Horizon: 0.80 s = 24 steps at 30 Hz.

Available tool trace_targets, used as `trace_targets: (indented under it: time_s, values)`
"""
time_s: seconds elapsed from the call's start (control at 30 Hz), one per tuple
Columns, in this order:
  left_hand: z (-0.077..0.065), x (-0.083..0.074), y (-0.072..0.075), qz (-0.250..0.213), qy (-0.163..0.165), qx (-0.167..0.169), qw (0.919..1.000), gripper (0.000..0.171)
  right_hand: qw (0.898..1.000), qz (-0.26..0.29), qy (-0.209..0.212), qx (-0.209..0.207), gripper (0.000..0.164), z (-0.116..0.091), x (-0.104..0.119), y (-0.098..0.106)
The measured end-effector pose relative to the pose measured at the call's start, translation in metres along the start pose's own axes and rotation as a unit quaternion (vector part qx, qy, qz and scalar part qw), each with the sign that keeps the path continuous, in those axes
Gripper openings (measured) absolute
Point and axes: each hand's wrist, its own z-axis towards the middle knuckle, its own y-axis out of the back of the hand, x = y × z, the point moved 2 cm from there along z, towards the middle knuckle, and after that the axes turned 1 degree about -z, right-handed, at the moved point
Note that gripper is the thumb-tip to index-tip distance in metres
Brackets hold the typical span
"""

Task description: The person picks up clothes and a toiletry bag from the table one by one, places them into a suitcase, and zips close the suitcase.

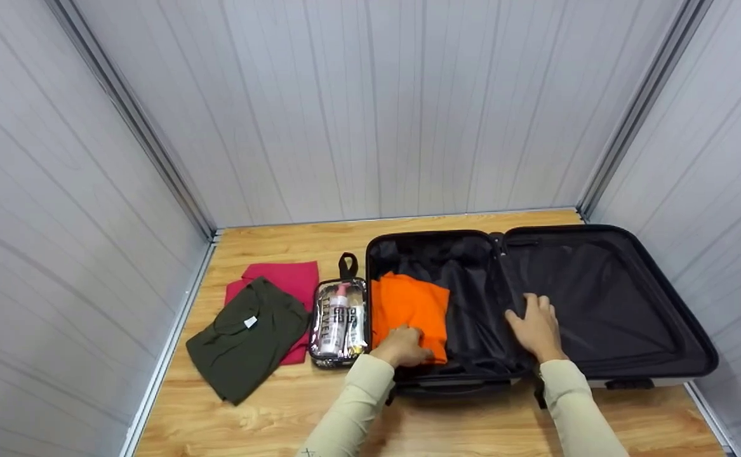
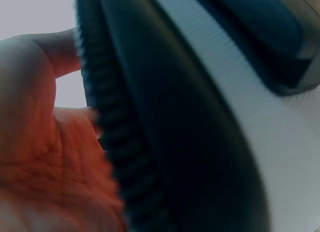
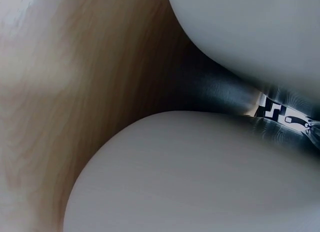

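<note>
Clr bag btwn clothes & case

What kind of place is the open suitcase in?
Maybe a small booth: plain pale panel walls stand on three sides, metal strips run up the corners, and a wood-look floor lies below.
</note>
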Motion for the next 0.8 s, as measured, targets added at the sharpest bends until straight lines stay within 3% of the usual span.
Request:
trace_targets:
  time_s: [0.1, 0.33, 0.57, 0.8]
  values:
    - [0.002, 0.002, 0.001, -0.013, -0.004, 0.001, 0.9999, 0.043, 1.000, 0.000, 0.000, -0.004, 0.065, 0.000, 0.000, 0.000]
    - [0.002, 0.007, -0.006, -0.039, 0.022, 0.025, 0.9987, 0.059, 1.000, -0.003, 0.006, -0.006, 0.065, 0.000, 0.001, -0.001]
    - [0.004, 0.010, -0.007, -0.080, 0.032, 0.024, 0.9960, 0.051, 1.000, -0.001, 0.008, -0.007, 0.065, -0.001, 0.002, -0.001]
    - [0.003, 0.012, -0.001, -0.094, 0.013, 0.017, 0.9953, 0.049, 1.000, 0.002, -0.003, -0.001, 0.066, -0.001, 0.001, 0.001]
